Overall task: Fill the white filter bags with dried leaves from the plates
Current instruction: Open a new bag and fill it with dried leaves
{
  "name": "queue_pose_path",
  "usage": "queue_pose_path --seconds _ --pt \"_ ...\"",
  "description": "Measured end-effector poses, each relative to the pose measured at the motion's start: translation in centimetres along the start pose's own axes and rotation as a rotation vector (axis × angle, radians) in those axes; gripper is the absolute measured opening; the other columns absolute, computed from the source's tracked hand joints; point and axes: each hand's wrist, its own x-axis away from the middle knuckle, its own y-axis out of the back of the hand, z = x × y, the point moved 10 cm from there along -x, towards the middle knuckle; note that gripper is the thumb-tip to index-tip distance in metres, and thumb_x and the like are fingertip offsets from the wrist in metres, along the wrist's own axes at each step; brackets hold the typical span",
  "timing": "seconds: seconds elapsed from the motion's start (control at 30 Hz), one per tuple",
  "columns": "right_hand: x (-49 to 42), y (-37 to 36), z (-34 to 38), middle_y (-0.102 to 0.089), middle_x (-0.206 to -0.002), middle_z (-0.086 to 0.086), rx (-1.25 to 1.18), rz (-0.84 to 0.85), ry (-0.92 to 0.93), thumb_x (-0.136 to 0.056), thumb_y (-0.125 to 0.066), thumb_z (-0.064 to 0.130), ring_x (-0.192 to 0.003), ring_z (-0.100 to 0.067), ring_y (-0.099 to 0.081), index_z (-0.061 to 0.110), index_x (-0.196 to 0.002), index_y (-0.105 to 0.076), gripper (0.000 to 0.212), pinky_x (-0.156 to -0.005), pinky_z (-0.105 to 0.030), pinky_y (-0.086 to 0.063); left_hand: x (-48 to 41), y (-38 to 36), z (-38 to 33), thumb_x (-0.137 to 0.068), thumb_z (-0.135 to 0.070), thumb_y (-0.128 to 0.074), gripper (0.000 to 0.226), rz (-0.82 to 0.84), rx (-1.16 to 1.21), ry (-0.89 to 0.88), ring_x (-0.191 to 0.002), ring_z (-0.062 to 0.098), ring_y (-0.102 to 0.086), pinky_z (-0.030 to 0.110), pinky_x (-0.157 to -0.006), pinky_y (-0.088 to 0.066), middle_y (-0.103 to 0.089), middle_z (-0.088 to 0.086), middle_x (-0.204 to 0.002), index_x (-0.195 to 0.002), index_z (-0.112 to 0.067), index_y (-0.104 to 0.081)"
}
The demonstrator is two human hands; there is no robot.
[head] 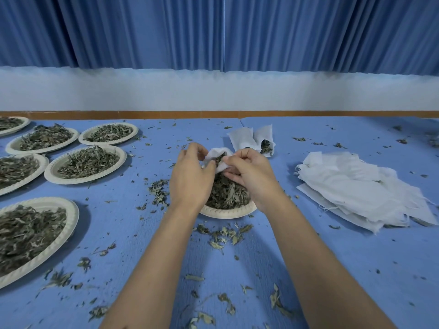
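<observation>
Filter bag [213, 155] is pinched at its mouth by both hands and held just above the centre plate [228, 213]. Fingers [198, 148] of the left hand [192, 179] grip the left edge of the mouth. The right hand [249, 174] is curled on the right edge; it may also hold a pinch of leaf, can't tell. Some leaf shows inside the mouth.

Step looks like stuffing, bag part full.

How to do it well:
- left hand keeps the mouth spread wide, right hand feeds small pinches
- keep the bag over the leaf pile [228, 193] so spill drops back on the plate, not the worktop [308, 257]
- cloth looks thin with frayed edges, so don't tug the rim
- push leaf to the bottom before adding more
- leave slack at the top for closing

Further out:
- two filled bags [251, 138] lie just behind the plate, leaf showing at their open ends
- stack of empty bags [356, 188] sits to the right, well apart
- several full plates [85, 165] sit to the left
- loose leaf is scattered all over the blue worktop, heaviest around the centre plate

Judging by the stack and the plates, the job is in its early stages.
</observation>
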Motion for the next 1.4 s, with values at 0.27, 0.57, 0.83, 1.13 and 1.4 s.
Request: queue_pose_path --seconds 0.27,0.57,0.83,1.13,1.4 --pt "-0.2 -0.6 0.9 -0.058 -0.065 0.003 0.092 0.064 0.100 -0.082 -0.060 -0.003 -0.062 -0.007 -0.060 0.017 -0.085 -0.059 0.020 -0.071 -0.026 -0.054 0.3 -0.3 1.6 -0.082 -0.022 -0.069 0.018 -0.029 0.246 0.182 -0.079 0.022 -0.061 0.030 -0.067 -0.054 -0.058 0.000 -0.087 -0.088 -0.021 -0.052" --pt "1.8 -0.8 4.1 -0.043 -0.053 0.005 0.870 -0.290 0.522 -0.086 -0.048 0.014 -0.054 -0.019 -0.047 0.016 -0.101 -0.057 0.017 -0.048 -0.034 -0.033 0.6 2.4 1.0 -0.079 -0.007 -0.060 0.018 -0.255 0.028 0.097 -0.059 0.009 -0.043 0.024 -0.048 -0.027 -0.048 -0.003 -0.074 -0.079 -0.019 -0.047" --pt "1.5 0.1 4.1 -0.070 -0.083 -0.001 0.817 -0.284 0.482 -0.090 -0.057 0.026 -0.063 -0.014 -0.056 0.022 -0.100 -0.069 0.015 -0.052 -0.027 -0.040 0.1 1.0 0.3 -0.085 -0.007 -0.062 0.013 -0.115 0.108 -0.007 -0.072 0.004 -0.050 0.015 -0.059 -0.038 -0.060 0.001 -0.095 -0.093 -0.017 -0.061" --pt "2.5 1.5 4.4 -0.047 -0.049 0.002 0.900 -0.464 0.460 -0.082 -0.052 0.014 -0.049 -0.023 -0.048 0.021 -0.089 -0.052 0.010 -0.044 -0.032 -0.032 0.0 -0.3 0.2 -0.094 -0.006 -0.046 0.031 0.037 0.039 -0.012 -0.072 0.011 -0.054 0.016 -0.064 -0.037 -0.064 0.007 -0.118 -0.123 -0.013 -0.055" --pt "1.2 1.0 3.2 -0.048 -0.061 0.006 0.844 -0.301 0.371 -0.088 -0.056 0.021 -0.058 -0.018 -0.050 0.020 -0.086 -0.043 0.013 -0.049 -0.033 -0.034 1.0 2.0 -1.5 -0.091 -0.018 -0.058 0.009 -0.190 -0.298 -0.159 -0.062 0.022 -0.050 0.027 -0.049 -0.028 -0.053 0.004 -0.092 -0.096 -0.012 -0.052"
